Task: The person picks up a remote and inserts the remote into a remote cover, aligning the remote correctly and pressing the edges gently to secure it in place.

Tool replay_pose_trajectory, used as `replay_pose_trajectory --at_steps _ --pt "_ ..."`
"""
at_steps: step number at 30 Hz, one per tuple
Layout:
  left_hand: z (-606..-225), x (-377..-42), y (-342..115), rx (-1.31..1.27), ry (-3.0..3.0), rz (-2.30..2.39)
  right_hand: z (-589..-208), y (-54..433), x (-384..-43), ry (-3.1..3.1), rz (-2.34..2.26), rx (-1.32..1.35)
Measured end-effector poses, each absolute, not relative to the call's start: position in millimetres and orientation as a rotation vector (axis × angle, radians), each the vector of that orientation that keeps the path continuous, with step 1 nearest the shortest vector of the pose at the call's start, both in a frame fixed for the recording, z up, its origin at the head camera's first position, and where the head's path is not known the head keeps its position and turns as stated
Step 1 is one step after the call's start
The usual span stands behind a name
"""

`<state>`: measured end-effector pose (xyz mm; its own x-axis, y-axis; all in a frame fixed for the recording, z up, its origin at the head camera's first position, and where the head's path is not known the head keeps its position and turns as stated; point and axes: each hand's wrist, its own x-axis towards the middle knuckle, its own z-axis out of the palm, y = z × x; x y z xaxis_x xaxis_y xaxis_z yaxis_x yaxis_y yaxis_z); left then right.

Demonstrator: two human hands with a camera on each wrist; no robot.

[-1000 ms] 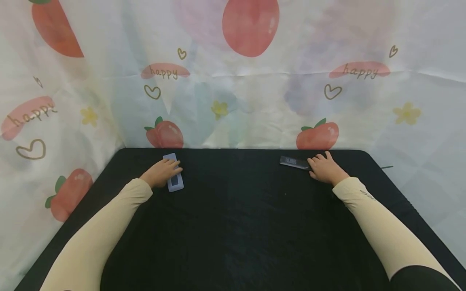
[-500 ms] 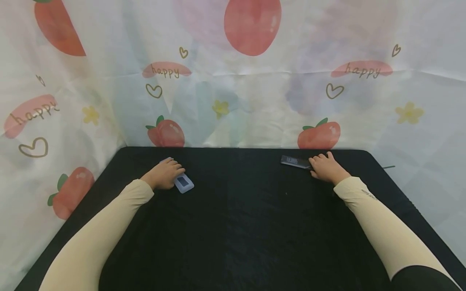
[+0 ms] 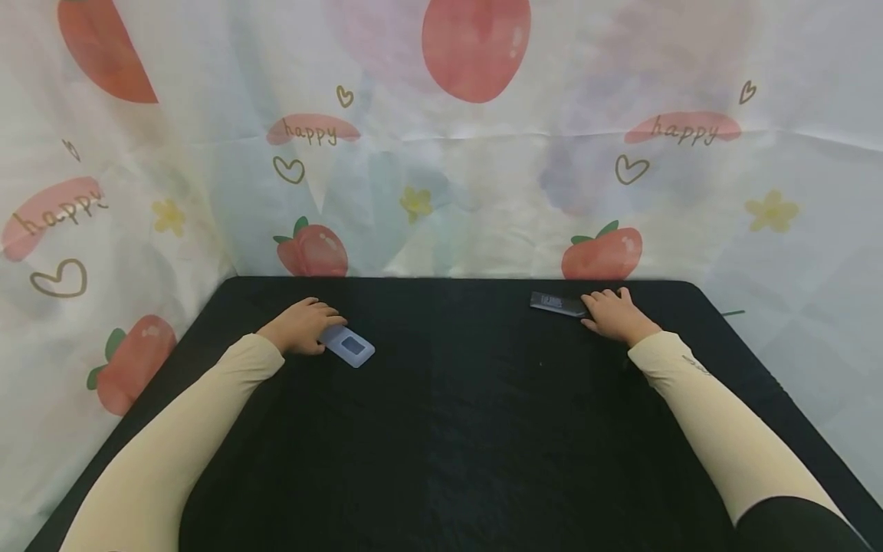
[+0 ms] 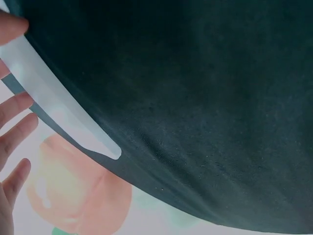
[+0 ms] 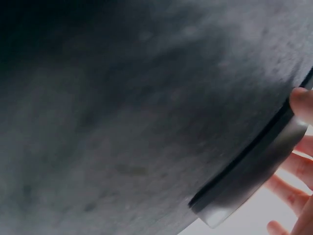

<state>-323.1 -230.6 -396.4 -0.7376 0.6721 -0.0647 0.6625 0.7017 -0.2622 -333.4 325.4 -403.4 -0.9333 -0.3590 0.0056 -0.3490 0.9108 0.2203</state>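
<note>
My left hand (image 3: 300, 328) grips the far left end of a pale remote control (image 3: 350, 346) with a small dark display. The remote lies slanted close over the table, its near end pointing right. In the left wrist view, the thumb is on one long edge of the remote (image 4: 66, 105) and the fingers are along the other. My right hand (image 3: 616, 316) holds the right end of a flat, dark bar (image 3: 557, 304) with a printed label. In the right wrist view, the thumb and fingers take the bar (image 5: 249, 171) by opposite edges. Its held end is hidden under the hand.
Both things are near the back edge of a table with a black cover (image 3: 441, 429). A pale curtain (image 3: 483, 199) printed with fruit, hearts and flowers hangs right behind the table and along its left side.
The pale remote has turned from nearly upright in view to a slant, its near end swinging right. My left hand has shifted toward its far end. My right hand and the dark bar stay nearly still.
</note>
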Motion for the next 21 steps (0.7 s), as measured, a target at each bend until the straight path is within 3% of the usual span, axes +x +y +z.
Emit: replay_pose_trajectory --at_steps 21 --pt "-401.0 -306.3 -219.3 -1.121 -2.792 0.4 -408.0 328.5 -323.9 -2.397 -0.281 0.702"
